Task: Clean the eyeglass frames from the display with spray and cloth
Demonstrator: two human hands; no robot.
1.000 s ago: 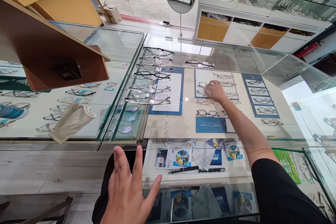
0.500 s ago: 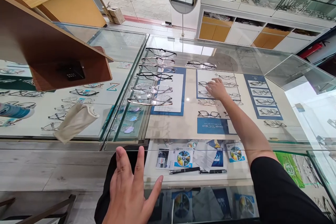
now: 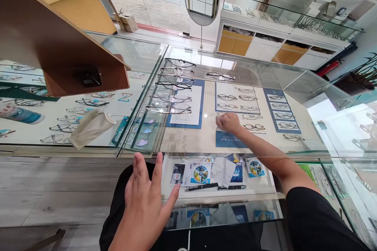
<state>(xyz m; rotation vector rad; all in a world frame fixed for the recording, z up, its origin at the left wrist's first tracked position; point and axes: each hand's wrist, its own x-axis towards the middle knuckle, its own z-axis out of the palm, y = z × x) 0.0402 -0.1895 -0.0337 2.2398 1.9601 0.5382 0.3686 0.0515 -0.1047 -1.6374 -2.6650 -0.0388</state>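
My right hand reaches inside the glass display case, down at the front row of spectacles beside a blue card. Its fingers are curled over a pair of glasses that the hand mostly hides. Behind it, rows of frames lie on a white mat. My left hand rests flat and open on the case's near glass edge, fingers spread and holding nothing. A column of several spectacles sits on the glass top to the left.
A brown wooden board juts in at the upper left over another case of glasses. A beige cloth pouch and a spray bottle lie on that case. Leaflets, a white cloth and pens lie on the lower shelf.
My right hand has drawn back from the middle rows of frames to the front row near the blue card. My left hand stays flat on the glass edge.
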